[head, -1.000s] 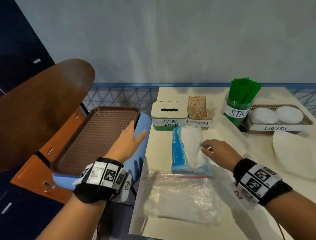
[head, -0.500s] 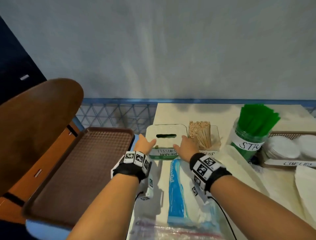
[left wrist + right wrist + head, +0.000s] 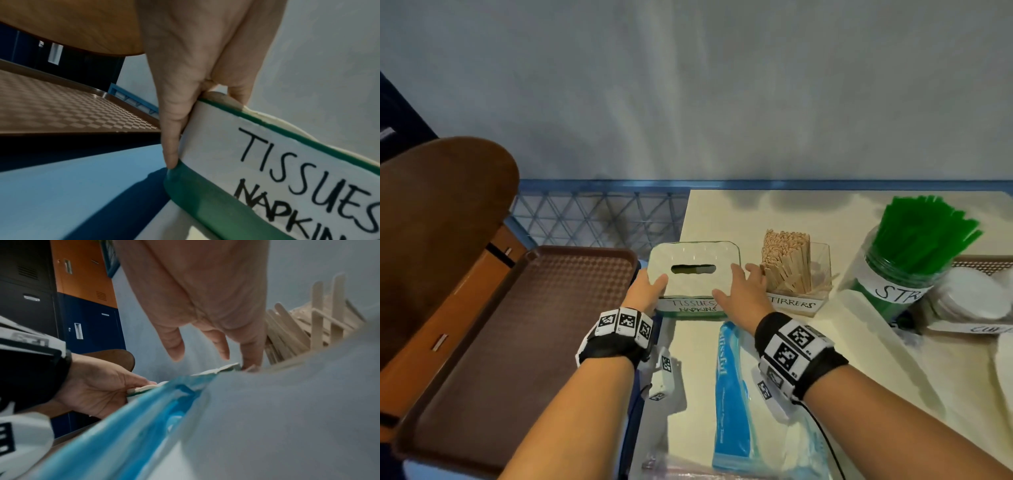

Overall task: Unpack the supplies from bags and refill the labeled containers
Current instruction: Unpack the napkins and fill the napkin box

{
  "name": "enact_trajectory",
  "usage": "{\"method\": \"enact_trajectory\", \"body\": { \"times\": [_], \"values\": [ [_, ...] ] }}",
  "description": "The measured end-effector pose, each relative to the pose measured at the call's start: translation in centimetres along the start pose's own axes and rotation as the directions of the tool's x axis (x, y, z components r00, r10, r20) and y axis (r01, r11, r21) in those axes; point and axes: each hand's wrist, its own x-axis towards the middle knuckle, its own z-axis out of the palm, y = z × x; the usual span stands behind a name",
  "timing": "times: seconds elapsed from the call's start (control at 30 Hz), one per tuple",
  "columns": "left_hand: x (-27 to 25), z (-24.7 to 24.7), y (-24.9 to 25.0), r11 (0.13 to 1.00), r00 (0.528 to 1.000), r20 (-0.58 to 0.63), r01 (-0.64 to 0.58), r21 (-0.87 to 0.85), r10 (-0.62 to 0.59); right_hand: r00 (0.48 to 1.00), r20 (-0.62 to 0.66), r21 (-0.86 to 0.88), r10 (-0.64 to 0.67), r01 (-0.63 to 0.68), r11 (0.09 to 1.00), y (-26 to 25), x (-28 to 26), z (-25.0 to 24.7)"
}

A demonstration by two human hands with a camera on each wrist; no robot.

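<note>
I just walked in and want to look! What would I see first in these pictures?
Two hands, the left hand and the right hand, hold the sides of the tissue box labeled TISSUES/NAPKINS in the middle. To the right stands a jar of bright green straws, with wooden stirrers between. A blue tissue pack lies nearer, between the arms.

The tissue box (image 3: pixel 693 274) is green with a cream lid and a white label lettered in black. To its left lies a brown tray (image 3: pixel 517 342) with a checkered texture; to its right stand pale wooden stirrers (image 3: pixel 786 263) and bright green straws (image 3: pixel 924 233). Just in front of it lies a blue-and-white tissue pack (image 3: pixel 732 404).
</note>
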Motion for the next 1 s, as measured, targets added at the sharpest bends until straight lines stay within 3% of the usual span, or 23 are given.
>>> {"method": "enact_trajectory", "body": {
  "times": [0.2, 0.4, 0.53, 0.73, 1.0],
  "values": [
    [-2.1, -0.9, -1.0, 0.997, 0.998, -0.014, -0.067, -0.025, 0.067, 1.000, 0.025, 0.131, -0.012, 0.008, 0.991, -0.6, -0.6, 0.6],
    [-9.3, -3.1, 1.4, 0.954, 0.948, -0.139, -0.296, -0.043, 0.288, 0.955, -0.250, 0.193, -0.158, 0.209, 0.959, -1.4, -5.6, -2.8],
    [-16.1, -2.6, 2.2, 0.900, 0.910, -0.138, -0.410, -0.150, 0.392, 0.907, -0.405, 0.211, -0.112, 0.213, 0.954, -0.3, -11.0, -4.7],
    [-25.4, 2.7, -0.4, 0.904, 0.911, 0.102, -0.373, -0.210, 0.400, 0.875, -0.473, 0.417, 0.105, 0.117, 0.901, 5.4, -20.0, -5.0],
    [-30.5, 7.9, -5.1, 0.933, 0.844, 0.398, -0.317, -0.172, 0.361, 0.866, -0.406, 0.504, 0.291, -0.054, 0.862, 13.2, -30.1, -1.7]
  ]
}}
